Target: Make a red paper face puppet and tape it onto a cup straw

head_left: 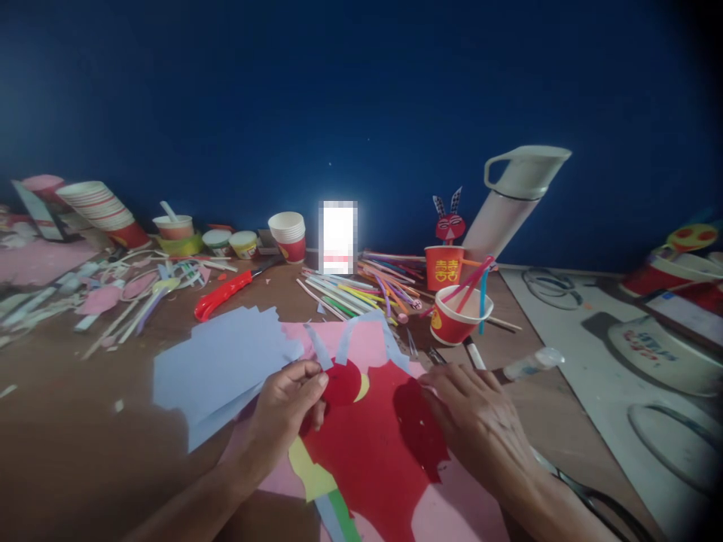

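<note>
A pinch of thumb and fingers on my left hand [294, 399] holds the left edge of a round red paper cutout [343, 384]. Two pale blue paper strips [343, 345] stick up from its top, and a yellow paper crescent [362, 388] shows at its right side. Below lies a large, irregularly cut sheet of red paper [373, 459]. My right hand [480, 414] is over this sheet's right side, its fingers bent and close together. Their tips are partly hidden, and I cannot make out what they grip. Pink paper [463, 497] lies underneath.
Pale blue sheets [220, 369] lie left of my hands, near a red-handled cutter [226, 293]. Behind are pipe cleaners [350, 293], stacked paper cups [288, 237] and a leaning flask [508, 203]. A cup with straws [460, 315] stands right; scissors [599, 504] lie by my right forearm.
</note>
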`<move>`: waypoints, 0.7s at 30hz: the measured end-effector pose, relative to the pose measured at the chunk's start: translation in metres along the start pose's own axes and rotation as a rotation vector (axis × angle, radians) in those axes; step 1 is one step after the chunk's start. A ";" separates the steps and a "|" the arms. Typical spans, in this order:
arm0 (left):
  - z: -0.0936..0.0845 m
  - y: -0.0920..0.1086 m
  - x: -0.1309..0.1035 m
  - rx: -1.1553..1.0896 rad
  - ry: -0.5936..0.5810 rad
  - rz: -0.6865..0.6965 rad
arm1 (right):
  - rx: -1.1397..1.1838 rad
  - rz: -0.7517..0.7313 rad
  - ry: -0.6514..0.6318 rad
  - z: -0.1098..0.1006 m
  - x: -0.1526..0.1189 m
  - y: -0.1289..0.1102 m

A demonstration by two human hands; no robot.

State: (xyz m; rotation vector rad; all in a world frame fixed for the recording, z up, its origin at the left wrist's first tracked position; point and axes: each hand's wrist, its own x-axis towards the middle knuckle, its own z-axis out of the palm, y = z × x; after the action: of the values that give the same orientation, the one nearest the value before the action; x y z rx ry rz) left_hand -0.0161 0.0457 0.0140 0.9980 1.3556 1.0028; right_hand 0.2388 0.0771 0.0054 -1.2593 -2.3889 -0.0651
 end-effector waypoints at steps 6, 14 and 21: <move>0.002 0.002 0.000 -0.003 0.013 0.000 | 0.048 0.095 -0.158 0.006 -0.004 -0.007; 0.001 0.001 0.001 -0.015 0.007 -0.014 | -0.028 0.149 -0.201 0.009 -0.006 -0.008; 0.002 0.004 0.001 -0.017 0.015 -0.015 | 0.039 0.176 -0.199 0.012 -0.007 -0.006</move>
State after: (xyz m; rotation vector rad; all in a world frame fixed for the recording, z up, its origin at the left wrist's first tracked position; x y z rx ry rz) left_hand -0.0138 0.0477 0.0176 0.9681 1.3627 1.0110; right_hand 0.2334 0.0711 -0.0073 -1.5143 -2.4169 0.1665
